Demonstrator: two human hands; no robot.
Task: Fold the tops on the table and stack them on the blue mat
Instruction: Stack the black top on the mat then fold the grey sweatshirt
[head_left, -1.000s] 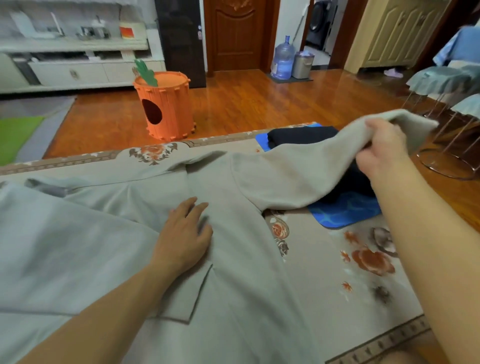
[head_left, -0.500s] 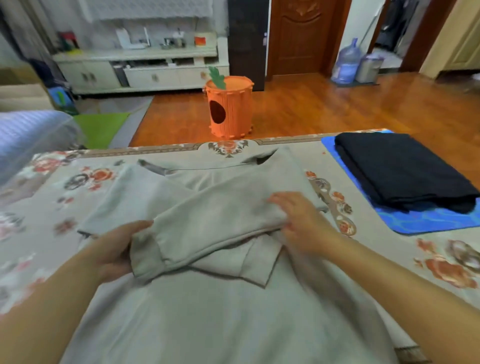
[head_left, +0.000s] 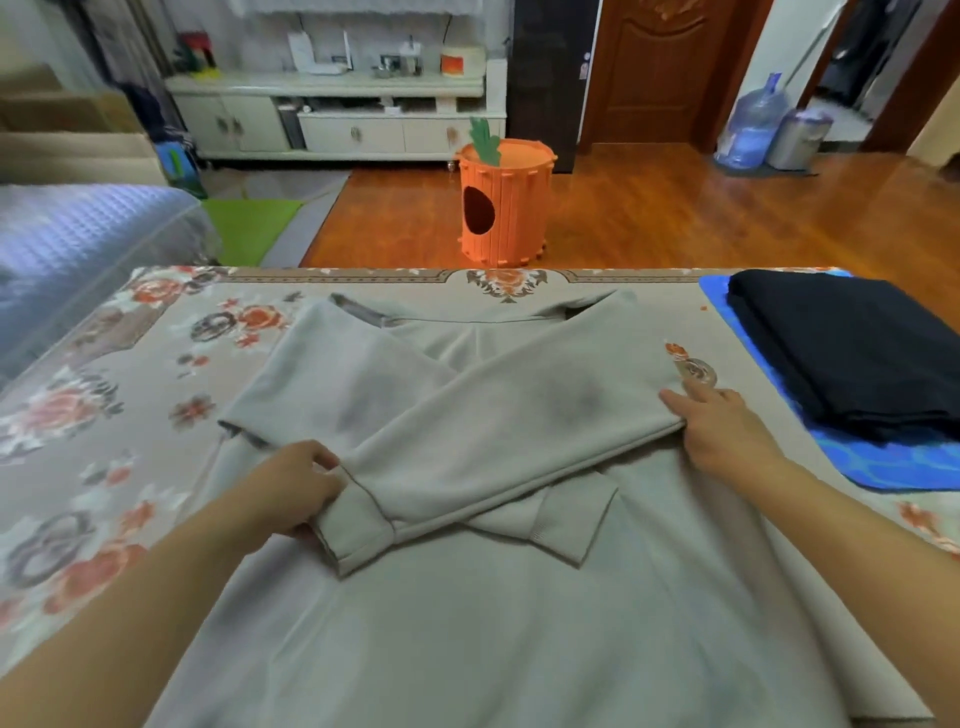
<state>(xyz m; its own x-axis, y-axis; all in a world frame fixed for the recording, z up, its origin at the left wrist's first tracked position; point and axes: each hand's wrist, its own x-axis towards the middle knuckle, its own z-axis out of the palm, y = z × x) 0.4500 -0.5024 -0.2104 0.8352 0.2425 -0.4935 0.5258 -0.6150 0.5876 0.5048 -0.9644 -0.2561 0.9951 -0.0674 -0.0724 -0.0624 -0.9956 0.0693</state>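
A pale grey long-sleeved fleece top (head_left: 467, 623) lies spread flat on the table covered with a floral beige cloth (head_left: 104, 415), its hem nearest the camera and its neckline toward the far edge. Both sleeves are folded across the chest and cross each other, the right-side sleeve (head_left: 509, 441) lying on top of the other. The left hand (head_left: 291, 488) sits at the ribbed cuff (head_left: 353, 525) of that upper sleeve, fingers curled and pinching the cuff's edge, thumb toward the fabric. The right hand (head_left: 722, 431) lies at the opposite end, where the sleeve folds back at the shoulder; its fingers are mostly straight and pressed flat against the fold, the forefinger stretched out onto the tablecloth, though whether the thumb is tucked under the cloth is hard to tell. Further right, near but apart from that hand, a rectangular blue mat with a rippled water pattern (head_left: 883, 467) carries a folded black top (head_left: 841, 348). Beyond the table, on the wooden floor, stands an orange carrot-shaped bin (head_left: 504, 208), and behind it a white low cabinet (head_left: 337, 124).
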